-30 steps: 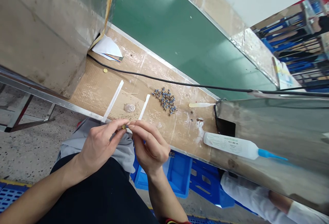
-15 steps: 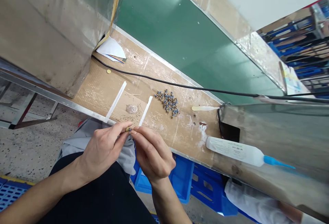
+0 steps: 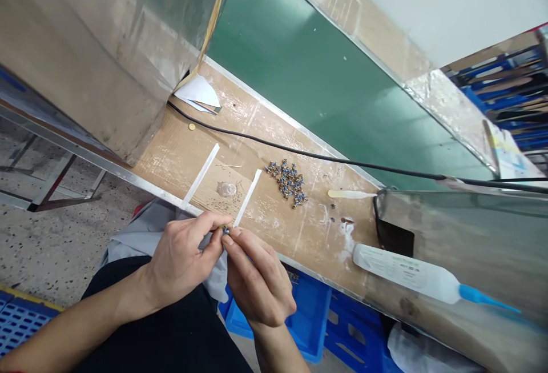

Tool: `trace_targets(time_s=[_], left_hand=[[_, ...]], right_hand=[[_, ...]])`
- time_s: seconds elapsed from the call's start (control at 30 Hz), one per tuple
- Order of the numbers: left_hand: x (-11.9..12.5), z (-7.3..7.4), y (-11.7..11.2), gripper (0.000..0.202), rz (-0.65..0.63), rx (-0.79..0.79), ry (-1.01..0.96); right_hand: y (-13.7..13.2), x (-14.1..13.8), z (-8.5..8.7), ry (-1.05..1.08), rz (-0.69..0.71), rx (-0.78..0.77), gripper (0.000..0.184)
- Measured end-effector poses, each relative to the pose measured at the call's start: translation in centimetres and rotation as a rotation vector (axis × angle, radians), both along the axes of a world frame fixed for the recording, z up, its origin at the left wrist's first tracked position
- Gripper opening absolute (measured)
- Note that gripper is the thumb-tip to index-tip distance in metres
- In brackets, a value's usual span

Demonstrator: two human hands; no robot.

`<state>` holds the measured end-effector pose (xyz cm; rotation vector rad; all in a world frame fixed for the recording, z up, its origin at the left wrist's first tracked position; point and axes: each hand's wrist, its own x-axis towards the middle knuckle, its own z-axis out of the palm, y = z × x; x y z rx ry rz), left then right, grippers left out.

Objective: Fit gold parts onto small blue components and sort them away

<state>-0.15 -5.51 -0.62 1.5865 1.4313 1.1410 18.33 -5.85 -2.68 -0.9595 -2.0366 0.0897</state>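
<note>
My left hand (image 3: 182,261) and my right hand (image 3: 259,281) meet at the fingertips, just above the bench's front edge. Between the pinched fingers of both sits a small blue and brass-coloured metal part (image 3: 226,229), mostly covered by the fingertips. Behind them, between two white tape strips, a small clear lump (image 3: 226,189) lies among many tiny scattered bits (image 3: 218,204). Farther right a pile of small blue and brass-coloured parts (image 3: 287,181) rests on the cardboard bench top (image 3: 274,219).
A black cable (image 3: 274,143) crosses the bench. On the right lie a white bottle with a blue nozzle (image 3: 406,273) and a pale flat stick (image 3: 349,194). Blue bins (image 3: 306,316) stand below the front edge. A green panel (image 3: 308,59) rises behind.
The head view has shifted, so the bench appears slightly lower and farther right. Both hands stay together on the small part, whose blue side now shows more.
</note>
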Motion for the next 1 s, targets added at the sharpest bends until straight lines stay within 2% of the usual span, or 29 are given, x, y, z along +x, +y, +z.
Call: trace_targets(time_s=[0.23, 0.33, 0.43, 0.57, 0.83, 1.0], left_hand=[[0.3, -0.5, -0.1, 0.023, -0.004, 0.051, -0.001], [0.1, -0.6, 0.1, 0.023, -0.030, -0.020, -0.034], [-0.2, -0.6, 0.3, 0.023, -0.074, -0.116, -0.098], [-0.3, -0.6, 0.4, 0.018, -0.108, -0.140, -0.107], [-0.5, -1.4, 0.5, 0.027, -0.209, -0.051, 0.102], [-0.2, -1.5, 0.8, 0.046, -0.229, 0.051, 0.168]], right_hand=[[0.2, -0.5, 0.6, 0.009, 0.032, -0.019, 0.059], [0.8, -0.1, 0.9, 0.120, 0.073, -0.169, 0.055], [1.4, 0.3, 1.1, 0.309, 0.017, -0.378, 0.043], [2.0, 0.3, 0.7, 0.381, -0.011, -0.613, 0.031], [2.3, 0.7, -0.1, 0.533, 0.019, -0.860, 0.018], [2.3, 1.0, 0.2, 0.578, 0.025, -0.876, 0.014]])
